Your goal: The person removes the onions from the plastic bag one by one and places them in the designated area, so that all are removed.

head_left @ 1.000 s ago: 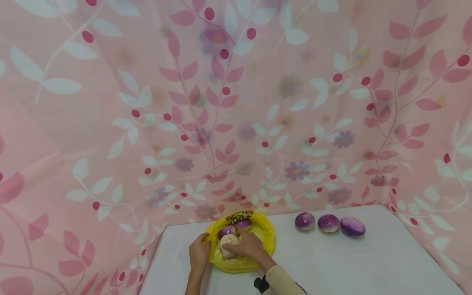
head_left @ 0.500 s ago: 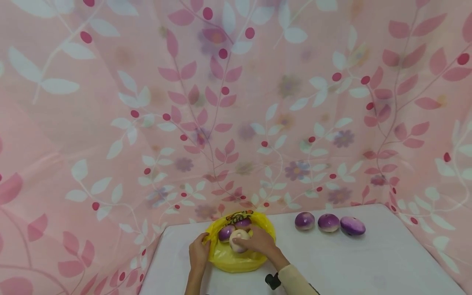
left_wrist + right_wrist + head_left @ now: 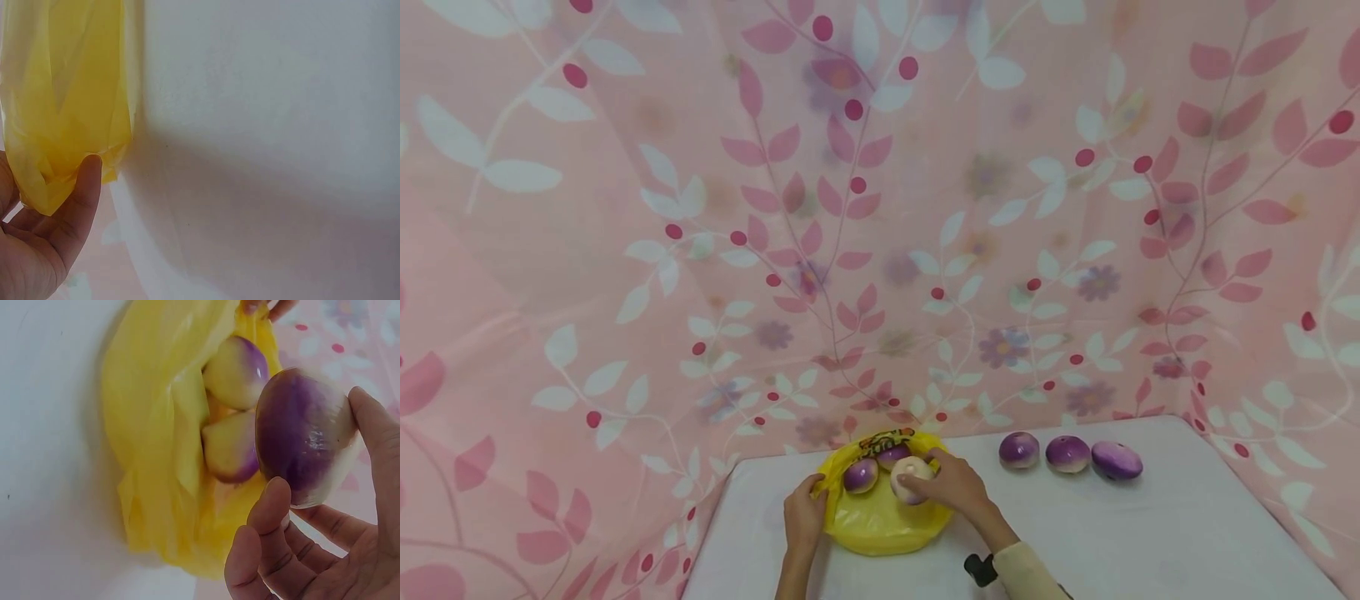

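Pink cloth (image 3: 880,208) printed with leaves, berries and flowers hangs behind a white table (image 3: 1150,533), where a yellow bag (image 3: 880,537) sits with its mouth spread. My left hand (image 3: 804,512) pinches the bag's left edge, plastic gathered between thumb and fingers. My right hand (image 3: 961,483) holds a purple-and-white vegetable (image 3: 910,482) between thumb and fingertips, over the right side of the bag's mouth, its pale end facing my head camera; I cannot tell whether it touches the bag. Inside the bag, toward the back, two more vegetables (image 3: 861,476) lie side by side. Well to the bag's right, three loose vegetables (image 3: 1067,454) lie in a row. Nearer me than the bag is my pale sleeve (image 3: 1030,573).
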{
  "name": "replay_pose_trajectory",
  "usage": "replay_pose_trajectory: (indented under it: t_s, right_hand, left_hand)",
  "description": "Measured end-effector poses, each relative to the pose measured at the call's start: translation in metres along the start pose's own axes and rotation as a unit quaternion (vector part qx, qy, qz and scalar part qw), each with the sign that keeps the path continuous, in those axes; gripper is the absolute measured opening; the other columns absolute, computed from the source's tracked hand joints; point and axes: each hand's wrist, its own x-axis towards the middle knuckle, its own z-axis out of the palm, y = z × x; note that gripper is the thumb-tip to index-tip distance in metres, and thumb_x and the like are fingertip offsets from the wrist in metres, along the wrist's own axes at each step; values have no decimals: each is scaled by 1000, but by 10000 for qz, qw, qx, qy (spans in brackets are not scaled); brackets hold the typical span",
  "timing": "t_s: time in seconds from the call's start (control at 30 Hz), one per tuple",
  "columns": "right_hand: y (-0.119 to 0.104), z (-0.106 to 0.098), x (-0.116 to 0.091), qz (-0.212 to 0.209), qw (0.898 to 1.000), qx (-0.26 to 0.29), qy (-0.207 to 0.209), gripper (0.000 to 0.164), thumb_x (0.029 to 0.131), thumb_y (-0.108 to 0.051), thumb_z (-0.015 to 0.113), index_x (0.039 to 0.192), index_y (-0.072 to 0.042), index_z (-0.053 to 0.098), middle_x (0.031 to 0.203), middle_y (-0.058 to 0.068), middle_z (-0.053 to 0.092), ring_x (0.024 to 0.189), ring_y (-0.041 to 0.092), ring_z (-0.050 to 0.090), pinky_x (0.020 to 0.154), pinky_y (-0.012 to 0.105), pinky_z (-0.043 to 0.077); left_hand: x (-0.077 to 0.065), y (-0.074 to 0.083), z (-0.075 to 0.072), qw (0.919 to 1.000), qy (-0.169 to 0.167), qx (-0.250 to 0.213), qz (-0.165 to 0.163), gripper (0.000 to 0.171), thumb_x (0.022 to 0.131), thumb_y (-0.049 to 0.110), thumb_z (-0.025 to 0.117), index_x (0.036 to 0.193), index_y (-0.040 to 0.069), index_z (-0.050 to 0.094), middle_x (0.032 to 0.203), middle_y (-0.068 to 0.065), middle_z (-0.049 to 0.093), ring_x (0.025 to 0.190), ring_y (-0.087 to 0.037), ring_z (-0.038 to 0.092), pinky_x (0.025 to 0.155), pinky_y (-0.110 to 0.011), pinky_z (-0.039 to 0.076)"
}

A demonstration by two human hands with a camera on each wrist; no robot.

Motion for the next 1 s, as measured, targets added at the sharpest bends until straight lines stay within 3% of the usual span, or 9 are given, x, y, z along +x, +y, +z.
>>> replay_pose_trajectory:
  t_s: [0.4,0.63,1.0]
  right_hand:
    - [15,-18,-6,13,9991,50,423,64,75,-69,70,110,-15,65,82,-1,63,68,17,53,57,33,42]
    - [21,-34,-12,137,9979,27,632,60,74,-70,70,106,-19,66,77,-2,62,65,16,53,54,32,41]
    - [36,-46,-20,408,9971,-25,643,63,74,-70,70,108,-18,66,78,-2,62,66,17,54,55,31,43]
  left_hand:
    - [1,-4,1,10000,20,28,9,23,83,-5,73,105,-1,72,105,-20,71,102,-40,66,91,-54,50]
    - [1,-3,1,9996,192,9,192,22,80,-7,75,102,0,73,101,-19,72,97,-40,67,87,-54,52]
    - [0,-1,-1,9999,104,18,137,23,81,-7,74,103,-1,72,102,-21,71,99,-41,66,88,-54,52]
